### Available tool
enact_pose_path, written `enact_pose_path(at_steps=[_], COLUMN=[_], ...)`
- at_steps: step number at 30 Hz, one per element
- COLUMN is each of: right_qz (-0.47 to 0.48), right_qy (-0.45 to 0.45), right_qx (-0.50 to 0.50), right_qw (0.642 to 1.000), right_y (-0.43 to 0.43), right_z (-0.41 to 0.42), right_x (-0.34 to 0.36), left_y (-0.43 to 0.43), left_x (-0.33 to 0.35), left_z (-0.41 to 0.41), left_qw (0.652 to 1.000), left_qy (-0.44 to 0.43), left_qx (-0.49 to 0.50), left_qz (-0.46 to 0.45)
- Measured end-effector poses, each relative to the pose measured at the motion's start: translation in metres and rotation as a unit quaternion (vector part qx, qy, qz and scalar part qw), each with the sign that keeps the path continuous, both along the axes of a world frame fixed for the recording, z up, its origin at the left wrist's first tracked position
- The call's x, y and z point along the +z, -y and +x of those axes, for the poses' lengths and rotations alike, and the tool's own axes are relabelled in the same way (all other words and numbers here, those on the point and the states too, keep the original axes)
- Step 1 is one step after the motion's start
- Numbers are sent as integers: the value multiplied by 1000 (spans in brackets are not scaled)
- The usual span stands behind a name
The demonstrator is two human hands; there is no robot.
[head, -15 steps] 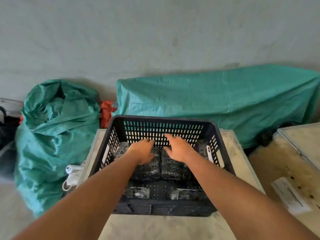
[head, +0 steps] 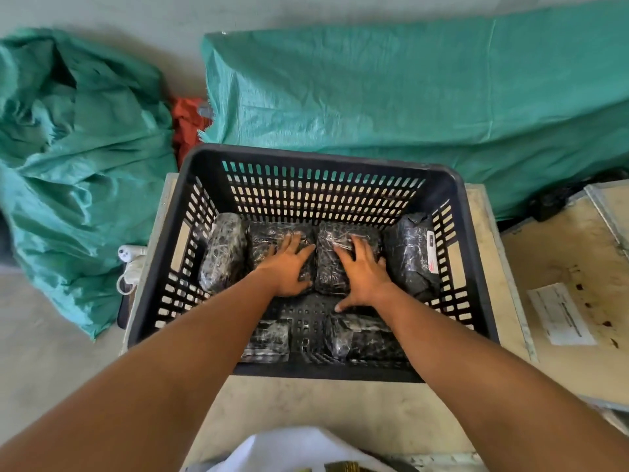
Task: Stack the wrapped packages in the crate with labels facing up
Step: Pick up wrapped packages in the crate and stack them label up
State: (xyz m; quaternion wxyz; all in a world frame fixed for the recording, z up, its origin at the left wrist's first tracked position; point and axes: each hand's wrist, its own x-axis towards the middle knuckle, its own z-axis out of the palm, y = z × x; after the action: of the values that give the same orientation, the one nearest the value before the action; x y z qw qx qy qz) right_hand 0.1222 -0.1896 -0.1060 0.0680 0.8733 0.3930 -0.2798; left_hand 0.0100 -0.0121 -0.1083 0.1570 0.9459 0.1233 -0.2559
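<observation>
A black slotted crate (head: 452,189) stands on a pale table. Several black film-wrapped packages lie in it. Along the far wall is a row: a leftmost package (head: 223,252), two middle packages (head: 269,235) (head: 335,235), and a rightmost package (head: 410,253) showing a white label (head: 431,252) on its right side. Two more packages (head: 269,340) (head: 366,338) lie at the near wall. My left hand (head: 287,264) rests flat with fingers spread on the left middle package. My right hand (head: 362,269) lies flat on the right middle package.
Green tarpaulin covers a bundle (head: 78,148) at the left and a long shape (head: 408,97) behind the crate. A white power strip (head: 131,264) lies left of the table. A second table (head: 575,260) at the right carries a paper sheet (head: 560,318). White cloth (head: 289,451) shows at the bottom.
The camera has tilted down and closer to the crate. Both hands have settled flatter onto the two middle packages, fingers spread wider.
</observation>
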Motion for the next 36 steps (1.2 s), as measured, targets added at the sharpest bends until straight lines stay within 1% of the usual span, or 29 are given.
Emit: enact_pose_path(at_steps=[3, 5, 8, 14, 17, 21, 23, 25, 28, 29, 32, 34, 36], right_qz=[11, 25, 8, -7, 43, 174, 225, 277, 352, 362, 380, 396, 412], right_qy=[23, 15, -14, -21, -16, -28, -59, -120, -241, -268, -325, -349, -366], right_qx=[-5, -8, 14, 42, 23, -32, -81, -140, -232, -245, -264, -275, -285], right_qw=[1000, 1000, 1000, 999, 999, 984, 969, 943, 874, 858, 825, 803, 784], right_y=[1, 1, 0, -5, -5, -3, 1, 7, 17, 19, 22, 23, 23], right_z=[-2, 0, 5, 14, 22, 31, 37, 45, 58, 62, 69, 72, 74], right_x=[-8, -9, -6, 9, 24, 45, 51, 57, 61, 62, 66, 70, 72], left_y=[0, -2, -3, -4, -6, -5, -3, -2, -2, -2, -5, -7, -6], left_x=[-16, -23, -27, -27, -26, -21, -17, -10, 7, 13, 28, 33, 35], left_z=[-5, -9, -9, -11, -10, -8, -4, 1, 9, 13, 24, 26, 25], left_qw=[999, 997, 997, 999, 998, 982, 974, 967, 962, 960, 954, 949, 941], left_qy=[-6, -2, 4, 23, 57, 115, 129, 150, 189, 201, 214, 216, 237], left_qx=[-39, -59, -60, -41, -8, 88, 114, 112, 65, 50, 2, -35, -53], left_qz=[25, 44, 40, 15, -31, -120, -147, -176, -186, -190, -209, -226, -237])
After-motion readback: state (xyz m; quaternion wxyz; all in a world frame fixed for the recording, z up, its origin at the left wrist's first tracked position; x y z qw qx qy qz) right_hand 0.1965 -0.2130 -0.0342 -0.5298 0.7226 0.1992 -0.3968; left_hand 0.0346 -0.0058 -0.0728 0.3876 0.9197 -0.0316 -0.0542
